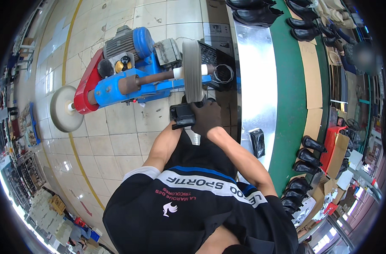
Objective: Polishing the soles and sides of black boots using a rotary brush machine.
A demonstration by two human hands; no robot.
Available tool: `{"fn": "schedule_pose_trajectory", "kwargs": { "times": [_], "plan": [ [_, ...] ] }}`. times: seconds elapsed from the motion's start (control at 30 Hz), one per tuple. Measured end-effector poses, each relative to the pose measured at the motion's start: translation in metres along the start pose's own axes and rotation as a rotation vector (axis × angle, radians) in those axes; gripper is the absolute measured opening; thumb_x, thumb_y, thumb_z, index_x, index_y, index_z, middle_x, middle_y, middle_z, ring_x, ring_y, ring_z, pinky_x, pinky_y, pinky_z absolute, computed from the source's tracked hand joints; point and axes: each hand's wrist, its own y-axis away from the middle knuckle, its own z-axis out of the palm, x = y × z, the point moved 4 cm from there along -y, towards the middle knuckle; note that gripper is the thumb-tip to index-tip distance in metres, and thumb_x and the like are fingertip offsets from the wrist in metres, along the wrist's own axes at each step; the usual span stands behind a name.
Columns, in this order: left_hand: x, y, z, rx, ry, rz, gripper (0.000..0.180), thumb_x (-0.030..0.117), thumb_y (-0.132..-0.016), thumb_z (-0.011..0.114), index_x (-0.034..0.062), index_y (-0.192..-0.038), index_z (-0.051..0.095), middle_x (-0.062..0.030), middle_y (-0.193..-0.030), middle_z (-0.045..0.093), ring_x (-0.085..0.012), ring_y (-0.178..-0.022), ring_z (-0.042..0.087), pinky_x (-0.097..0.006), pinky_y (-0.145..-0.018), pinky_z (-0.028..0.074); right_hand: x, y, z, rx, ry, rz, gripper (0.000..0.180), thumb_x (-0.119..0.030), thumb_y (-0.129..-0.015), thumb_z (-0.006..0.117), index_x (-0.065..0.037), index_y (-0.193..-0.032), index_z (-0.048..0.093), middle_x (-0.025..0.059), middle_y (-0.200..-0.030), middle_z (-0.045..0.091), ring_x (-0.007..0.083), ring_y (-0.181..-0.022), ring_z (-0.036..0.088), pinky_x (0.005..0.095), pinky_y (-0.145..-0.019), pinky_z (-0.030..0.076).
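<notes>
In front of my body, a glossy black boot (183, 116) is held at the lower edge of a grey polishing wheel (192, 70), seemingly touching it. Streaks blur the wheel's rim. My right hand (206, 117), in a dark brown glove, closes round the boot from its right side. My left forearm (164, 146) runs up beneath the boot; the left hand is hidden there, so its fingers do not show. The wheel sits on the shaft of a blue polishing machine (112, 89) with a red belt guard (87, 82).
A white wheel (66, 109) stands at the machine's left end, its motor (129, 43) behind. On my right runs a metal-topped bench (256, 72) carrying black boots (257, 16) and a small black block (257, 143). Beyond lies a green surface (289, 97) with more boots (308, 155).
</notes>
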Motion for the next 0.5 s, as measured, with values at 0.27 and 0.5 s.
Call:
{"fn": "schedule_pose_trajectory", "kwargs": {
  "times": [0.27, 0.5],
  "plan": [
    [-0.009, 0.038, 0.048, 0.245, -0.083, 0.070, 0.065, 0.057, -0.087, 0.030, 0.0041, -0.122, 0.044, -0.0138, -0.118, 0.050, -0.0252, -0.110, 0.048, -0.041, -0.094, 0.039, -0.002, 0.074, -0.019, 0.199, -0.187, -0.005, 0.068, -0.031, -0.057, 0.070, -0.015, -0.119, 0.050, 0.0230, -0.093, 0.054, 0.0388, -0.086, 0.052, 0.0452, -0.077, 0.042],
    [0.014, 0.004, -0.014, 0.332, -0.123, 0.292, 0.053, 0.046, -0.089, 0.033, 0.0028, -0.118, 0.045, -0.0142, -0.112, 0.054, -0.0252, -0.105, 0.050, -0.039, -0.093, 0.039, 0.053, 0.092, 0.038, 0.169, -1.156, 0.175, 0.051, -0.026, -0.072, 0.065, -0.006, -0.116, 0.050, 0.0108, -0.098, 0.058, 0.0179, -0.087, 0.058, 0.0325, -0.074, 0.047]
  ]
}}
